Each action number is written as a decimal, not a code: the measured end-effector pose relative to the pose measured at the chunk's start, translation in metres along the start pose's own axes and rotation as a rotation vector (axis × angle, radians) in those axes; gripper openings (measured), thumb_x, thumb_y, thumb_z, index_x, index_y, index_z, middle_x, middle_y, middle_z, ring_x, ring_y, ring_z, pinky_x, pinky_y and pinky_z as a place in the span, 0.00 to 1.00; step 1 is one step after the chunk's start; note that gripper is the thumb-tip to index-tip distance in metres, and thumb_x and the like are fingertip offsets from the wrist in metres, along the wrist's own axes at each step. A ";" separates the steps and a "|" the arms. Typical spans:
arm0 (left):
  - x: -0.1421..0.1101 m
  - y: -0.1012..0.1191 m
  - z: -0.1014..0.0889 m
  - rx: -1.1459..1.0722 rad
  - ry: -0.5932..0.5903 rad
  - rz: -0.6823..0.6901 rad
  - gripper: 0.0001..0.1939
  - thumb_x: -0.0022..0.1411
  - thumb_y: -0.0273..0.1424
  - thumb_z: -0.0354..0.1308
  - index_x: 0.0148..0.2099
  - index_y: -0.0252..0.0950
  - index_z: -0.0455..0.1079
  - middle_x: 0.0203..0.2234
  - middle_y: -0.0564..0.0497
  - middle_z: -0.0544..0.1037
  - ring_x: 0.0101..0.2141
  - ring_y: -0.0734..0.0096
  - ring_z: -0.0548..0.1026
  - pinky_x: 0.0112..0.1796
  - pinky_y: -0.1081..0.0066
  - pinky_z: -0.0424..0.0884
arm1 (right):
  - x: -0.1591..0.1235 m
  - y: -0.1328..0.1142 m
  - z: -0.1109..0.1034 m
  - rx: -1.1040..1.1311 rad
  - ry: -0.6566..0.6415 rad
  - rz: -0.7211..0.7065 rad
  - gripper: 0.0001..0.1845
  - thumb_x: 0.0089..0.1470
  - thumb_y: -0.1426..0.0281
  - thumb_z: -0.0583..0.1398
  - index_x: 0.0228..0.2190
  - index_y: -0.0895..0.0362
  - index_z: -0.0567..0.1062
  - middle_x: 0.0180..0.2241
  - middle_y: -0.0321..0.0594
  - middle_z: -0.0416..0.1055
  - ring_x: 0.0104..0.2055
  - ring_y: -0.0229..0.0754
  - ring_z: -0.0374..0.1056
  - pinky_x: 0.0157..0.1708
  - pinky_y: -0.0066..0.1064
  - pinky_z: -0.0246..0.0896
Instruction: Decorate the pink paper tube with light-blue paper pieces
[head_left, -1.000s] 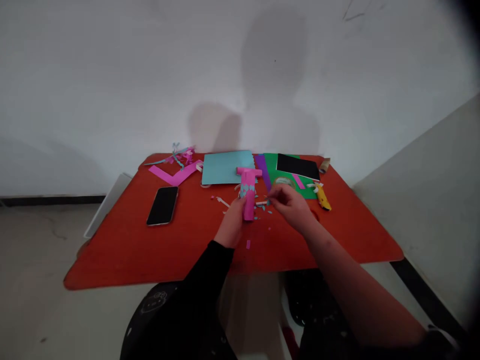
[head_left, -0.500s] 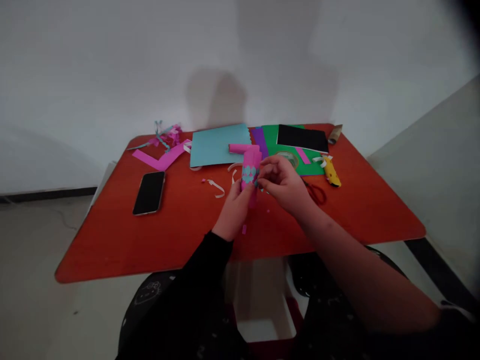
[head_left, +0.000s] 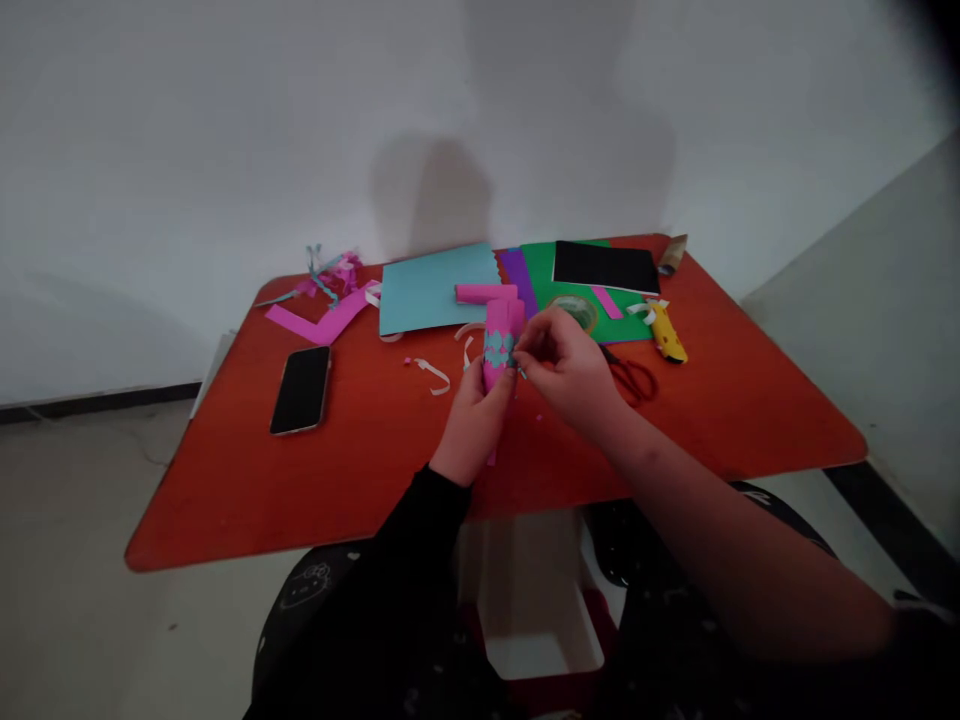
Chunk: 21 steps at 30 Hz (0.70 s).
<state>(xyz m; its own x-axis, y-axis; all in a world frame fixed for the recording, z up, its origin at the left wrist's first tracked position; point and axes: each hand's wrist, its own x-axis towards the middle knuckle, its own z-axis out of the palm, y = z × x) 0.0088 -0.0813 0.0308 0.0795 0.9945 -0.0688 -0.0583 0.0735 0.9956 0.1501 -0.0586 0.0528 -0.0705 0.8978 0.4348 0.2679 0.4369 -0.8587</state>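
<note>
My left hand (head_left: 474,418) is wrapped round the lower part of a pink paper tube (head_left: 504,318), which it holds above the table. Blue paper pieces (head_left: 498,349) sit in a band around the tube's middle. At the tube's right side, my right hand (head_left: 566,370) has its thumb and fingers pinched together against the band. Whatever lies between those fingertips is too small to make out. Behind the held tube lies a second pink paper roll (head_left: 486,293).
On the red table (head_left: 360,480) are a phone (head_left: 301,389), light blue card (head_left: 435,285), a tape roll (head_left: 576,311), black card (head_left: 606,267), green card (head_left: 626,328), red-handled scissors (head_left: 637,380), a yellow paper tube (head_left: 666,333), a brown cardboard tube (head_left: 673,254) and pink scraps (head_left: 326,318).
My right fingers have closed in slightly at the tube's side. The left hand keeps its hold, and the whole view has shifted a little.
</note>
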 end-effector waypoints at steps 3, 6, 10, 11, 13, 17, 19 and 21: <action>0.000 0.000 0.002 -0.010 0.001 0.036 0.24 0.66 0.44 0.61 0.57 0.35 0.71 0.50 0.41 0.79 0.55 0.55 0.73 0.59 0.59 0.65 | 0.000 -0.002 0.000 -0.037 0.010 -0.005 0.10 0.53 0.77 0.60 0.33 0.51 0.65 0.32 0.34 0.67 0.32 0.39 0.67 0.33 0.35 0.67; -0.001 -0.002 0.004 -0.029 0.006 0.077 0.22 0.66 0.44 0.60 0.54 0.35 0.72 0.48 0.42 0.79 0.54 0.57 0.74 0.57 0.61 0.66 | -0.001 -0.003 0.000 -0.071 0.013 -0.036 0.11 0.52 0.79 0.59 0.33 0.51 0.65 0.32 0.34 0.67 0.33 0.40 0.66 0.33 0.35 0.65; -0.002 -0.006 0.005 -0.013 0.014 0.116 0.19 0.68 0.42 0.59 0.54 0.36 0.72 0.48 0.43 0.79 0.53 0.59 0.74 0.56 0.63 0.67 | -0.002 -0.004 0.000 -0.092 0.005 -0.058 0.12 0.52 0.80 0.59 0.34 0.52 0.66 0.32 0.35 0.67 0.33 0.41 0.66 0.33 0.35 0.64; -0.002 -0.007 0.005 -0.008 0.018 0.118 0.18 0.68 0.42 0.59 0.54 0.36 0.72 0.48 0.43 0.79 0.52 0.59 0.74 0.56 0.63 0.67 | -0.002 -0.004 0.000 -0.100 0.005 -0.057 0.12 0.52 0.80 0.59 0.34 0.52 0.66 0.32 0.35 0.67 0.33 0.41 0.66 0.33 0.35 0.64; -0.003 -0.008 0.005 -0.003 0.023 0.118 0.18 0.68 0.42 0.58 0.53 0.36 0.72 0.47 0.44 0.79 0.52 0.59 0.75 0.56 0.63 0.67 | -0.003 -0.005 0.000 -0.113 0.006 -0.050 0.11 0.52 0.79 0.59 0.34 0.52 0.66 0.32 0.34 0.67 0.33 0.40 0.65 0.33 0.35 0.63; -0.002 -0.011 0.005 0.028 0.028 0.148 0.19 0.69 0.41 0.58 0.55 0.36 0.71 0.49 0.44 0.79 0.52 0.60 0.75 0.55 0.63 0.67 | -0.002 -0.006 -0.001 -0.088 -0.022 -0.032 0.11 0.52 0.80 0.59 0.33 0.52 0.65 0.31 0.34 0.66 0.31 0.39 0.62 0.33 0.35 0.62; -0.002 -0.011 0.005 0.072 0.048 0.174 0.19 0.69 0.41 0.58 0.56 0.36 0.71 0.51 0.43 0.78 0.52 0.60 0.75 0.55 0.64 0.68 | -0.002 -0.005 -0.001 -0.073 -0.029 -0.031 0.12 0.51 0.80 0.59 0.34 0.52 0.66 0.31 0.34 0.65 0.30 0.38 0.61 0.32 0.35 0.61; -0.003 -0.010 0.004 0.124 0.075 0.192 0.18 0.69 0.41 0.57 0.56 0.36 0.71 0.50 0.43 0.78 0.51 0.60 0.75 0.53 0.64 0.68 | 0.000 -0.003 -0.002 -0.054 -0.016 -0.012 0.13 0.50 0.79 0.61 0.35 0.52 0.66 0.34 0.35 0.64 0.30 0.38 0.60 0.32 0.35 0.60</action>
<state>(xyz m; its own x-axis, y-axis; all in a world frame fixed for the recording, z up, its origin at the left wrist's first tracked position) 0.0130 -0.0856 0.0208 0.0039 0.9924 0.1228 0.0581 -0.1228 0.9907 0.1514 -0.0606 0.0561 -0.0891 0.8933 0.4406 0.3183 0.4447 -0.8372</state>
